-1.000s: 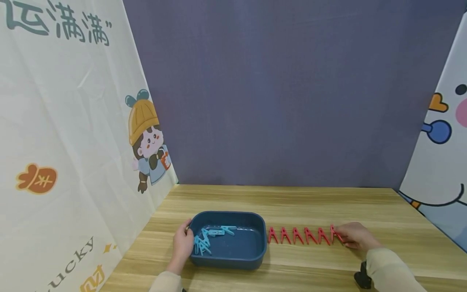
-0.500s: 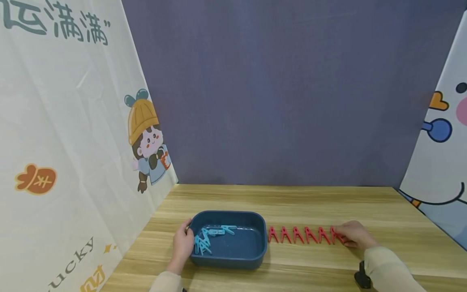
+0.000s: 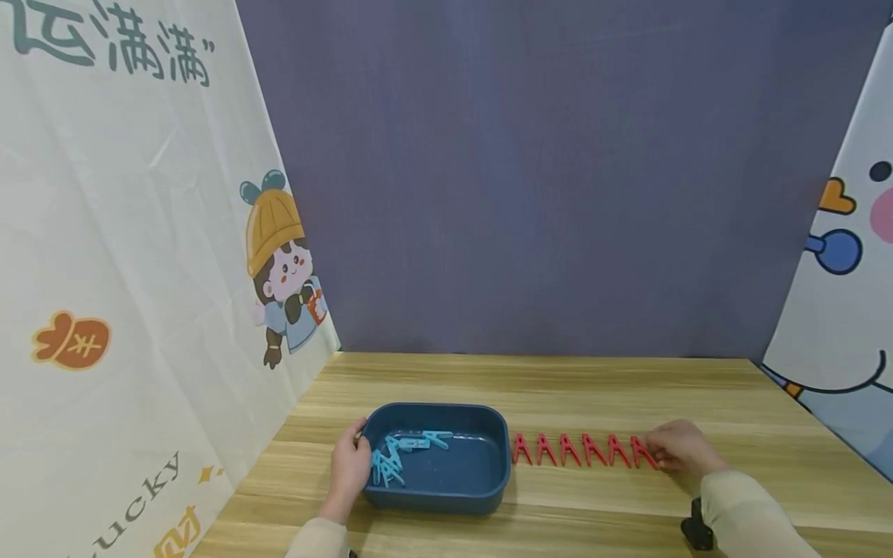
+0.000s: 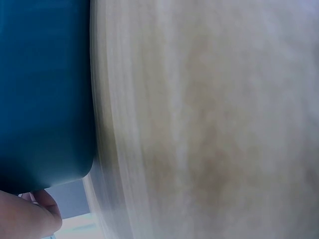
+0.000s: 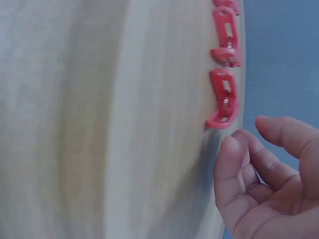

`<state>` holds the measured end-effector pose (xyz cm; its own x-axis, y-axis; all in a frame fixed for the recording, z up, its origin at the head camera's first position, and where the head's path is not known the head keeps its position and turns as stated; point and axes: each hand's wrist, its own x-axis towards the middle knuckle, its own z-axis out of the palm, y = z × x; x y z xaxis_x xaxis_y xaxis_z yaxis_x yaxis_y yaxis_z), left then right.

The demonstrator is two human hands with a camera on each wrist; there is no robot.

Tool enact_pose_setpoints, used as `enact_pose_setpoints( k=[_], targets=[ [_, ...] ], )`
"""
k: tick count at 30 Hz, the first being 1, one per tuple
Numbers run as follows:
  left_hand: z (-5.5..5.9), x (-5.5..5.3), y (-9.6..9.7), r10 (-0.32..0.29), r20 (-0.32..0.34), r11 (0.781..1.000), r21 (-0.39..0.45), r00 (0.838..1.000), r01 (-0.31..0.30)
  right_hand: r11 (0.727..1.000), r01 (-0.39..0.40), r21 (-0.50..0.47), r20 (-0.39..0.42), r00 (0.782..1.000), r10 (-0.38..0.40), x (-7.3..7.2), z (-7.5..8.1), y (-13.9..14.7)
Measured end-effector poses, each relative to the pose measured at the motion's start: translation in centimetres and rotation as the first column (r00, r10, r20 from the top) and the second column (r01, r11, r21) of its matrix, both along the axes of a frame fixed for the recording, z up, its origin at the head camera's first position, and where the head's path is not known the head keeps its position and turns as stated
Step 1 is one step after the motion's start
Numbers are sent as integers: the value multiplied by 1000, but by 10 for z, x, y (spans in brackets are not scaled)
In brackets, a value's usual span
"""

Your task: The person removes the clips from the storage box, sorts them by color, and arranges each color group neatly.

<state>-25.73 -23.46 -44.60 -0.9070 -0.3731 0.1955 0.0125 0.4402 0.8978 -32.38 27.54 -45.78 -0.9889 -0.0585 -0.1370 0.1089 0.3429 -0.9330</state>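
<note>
A dark blue plastic box [image 3: 436, 500] stands on the table, and my left hand [image 3: 349, 465] grips its left end by the rim. Inside the box, toward its left, lie several light blue clothespins [image 3: 387, 463]. To the right of the box, several red clothespins [image 3: 567, 449] stand upright in a row on their spread legs. Beside the rightmost red clothespin [image 3: 643, 452] is my right hand [image 3: 680, 448]. In the right wrist view, its thumb [image 5: 284, 130] and loosely bent fingers are parted with nothing between them, just off that clothespin [image 5: 224, 99].
The wooden table [image 3: 544, 387] extends behind and in front of the row. A dark grey-blue curtain [image 3: 530, 178] closes off the back. Printed white cloths hang at the left [image 3: 139, 232] and right.
My right hand has let go of the rightmost red clothespin, which now stands in line with the others, and has drawn slightly right. The left hand and box have stayed put.
</note>
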Motion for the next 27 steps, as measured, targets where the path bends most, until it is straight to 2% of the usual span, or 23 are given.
enact_pose_setpoints(
  k=[6,14,22,27],
  targets=[
    [1,0,0,-3,-2,1000,10,1000,3,997,-35,70,-43,998,38,-1,13,-4],
    [0,1,0,-7,-12,1000,-10,1000,6,989,-67,133,-91,993,79,-1,36,-23],
    [-1,1,0,-7,-19,1000,-9,1000,6,984,-111,138,-107,986,127,1,59,-44],
    [0,1,1,-1,-32,1000,-3,999,1,985,-139,104,-119,981,151,0,74,-61]
  ],
)
